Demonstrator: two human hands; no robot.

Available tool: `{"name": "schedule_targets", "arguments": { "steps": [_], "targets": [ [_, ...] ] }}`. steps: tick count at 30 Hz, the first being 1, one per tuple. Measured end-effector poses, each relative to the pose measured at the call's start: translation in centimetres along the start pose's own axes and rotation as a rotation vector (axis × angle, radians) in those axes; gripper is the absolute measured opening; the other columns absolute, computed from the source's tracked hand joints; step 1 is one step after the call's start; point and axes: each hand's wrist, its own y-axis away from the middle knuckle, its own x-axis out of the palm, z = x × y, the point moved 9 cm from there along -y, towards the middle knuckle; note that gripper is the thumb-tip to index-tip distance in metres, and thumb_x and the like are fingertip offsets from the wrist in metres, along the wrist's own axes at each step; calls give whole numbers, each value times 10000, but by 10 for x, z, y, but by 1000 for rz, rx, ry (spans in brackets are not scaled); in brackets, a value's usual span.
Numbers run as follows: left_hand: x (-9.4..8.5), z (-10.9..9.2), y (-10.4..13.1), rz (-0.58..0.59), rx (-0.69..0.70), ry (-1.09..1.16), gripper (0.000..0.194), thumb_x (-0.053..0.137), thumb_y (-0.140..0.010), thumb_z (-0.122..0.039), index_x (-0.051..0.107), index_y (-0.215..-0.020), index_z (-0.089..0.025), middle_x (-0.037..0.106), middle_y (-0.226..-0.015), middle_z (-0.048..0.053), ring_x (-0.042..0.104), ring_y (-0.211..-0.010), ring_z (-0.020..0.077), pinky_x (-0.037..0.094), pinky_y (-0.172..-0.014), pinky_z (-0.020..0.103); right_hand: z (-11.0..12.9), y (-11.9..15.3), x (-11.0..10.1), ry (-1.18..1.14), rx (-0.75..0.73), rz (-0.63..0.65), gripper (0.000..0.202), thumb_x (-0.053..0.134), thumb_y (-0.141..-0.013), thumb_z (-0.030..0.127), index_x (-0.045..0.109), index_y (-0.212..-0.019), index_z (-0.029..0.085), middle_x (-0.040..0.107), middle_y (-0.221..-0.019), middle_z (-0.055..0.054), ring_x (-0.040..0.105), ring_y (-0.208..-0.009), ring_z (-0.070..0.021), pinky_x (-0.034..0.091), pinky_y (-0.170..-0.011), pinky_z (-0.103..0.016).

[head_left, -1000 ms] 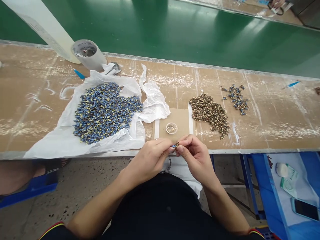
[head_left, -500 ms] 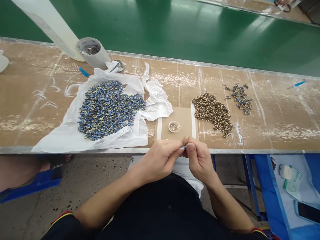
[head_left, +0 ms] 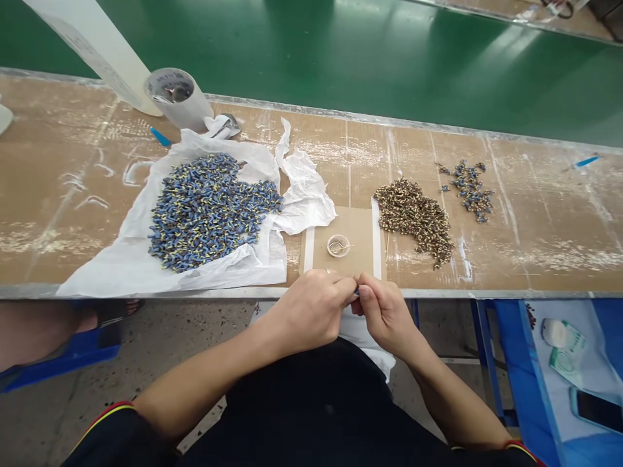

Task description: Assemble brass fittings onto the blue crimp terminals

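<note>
My left hand [head_left: 314, 308] and my right hand [head_left: 387, 314] meet at the table's front edge, both closed. Pinched between their fingertips is a small blue piece [head_left: 357, 292], mostly hidden by the fingers. Just beyond the hands, a small round cup [head_left: 337, 246] with a thin pale stick across it stands on a cardboard sheet [head_left: 357, 224]. To the left, a big heap of small blue and yellow pieces [head_left: 209, 214] lies on white paper [head_left: 121, 259]. On the right lies a heap of small brown and cream pieces [head_left: 413, 217], with a few blue-brown pieces [head_left: 471, 188] beyond it.
A wide white roll [head_left: 180, 100] stands at the back left beside a long white translucent tube [head_left: 102, 58]. Blue slips lie at left [head_left: 160, 137] and right [head_left: 586, 161]. Below right, a phone [head_left: 596, 410] rests on a blue-and-white surface. Another person's leg [head_left: 43, 331] shows lower left.
My left hand has rolled over, so its back and knuckles now face up and its thumb is hidden. The small piece is more covered by the fingers. My right hand stays nearly in place.
</note>
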Motion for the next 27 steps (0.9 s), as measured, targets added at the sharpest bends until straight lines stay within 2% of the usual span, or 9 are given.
{"name": "schedule_targets", "arguments": {
  "steps": [6,13,19,27],
  "targets": [
    [0,12,9,2,-65,58,213,392,-889,-59,487,-738,-177,572,-678,16,519,-591,147,350,-564,266,-6,-6,11,-131,42,62,342,308,-1050,363,470,-787,216,522,-659,11,515,-591,-125,383,-580,-258],
    [-3,16,12,2,-158,349,233,379,-1007,-160,547,-845,-171,658,-802,8,617,-724,118,436,-680,221,-11,-4,12,-429,100,-57,374,318,-1045,409,470,-765,212,513,-674,4,516,-608,-129,428,-587,-269],
    [5,9,15,18,-181,395,263,342,-1029,-237,517,-846,-169,629,-812,26,597,-727,130,440,-686,228,-2,4,6,-373,56,-95,380,331,-1041,403,469,-743,212,517,-680,-4,519,-609,-132,425,-582,-276],
    [2,-14,17,-27,-85,384,264,348,-1021,-202,537,-841,-164,639,-804,33,592,-722,127,437,-684,227,11,18,-1,-328,24,-129,358,325,-1040,417,470,-782,216,523,-673,1,514,-585,-127,422,-561,-270]
  ]
}}
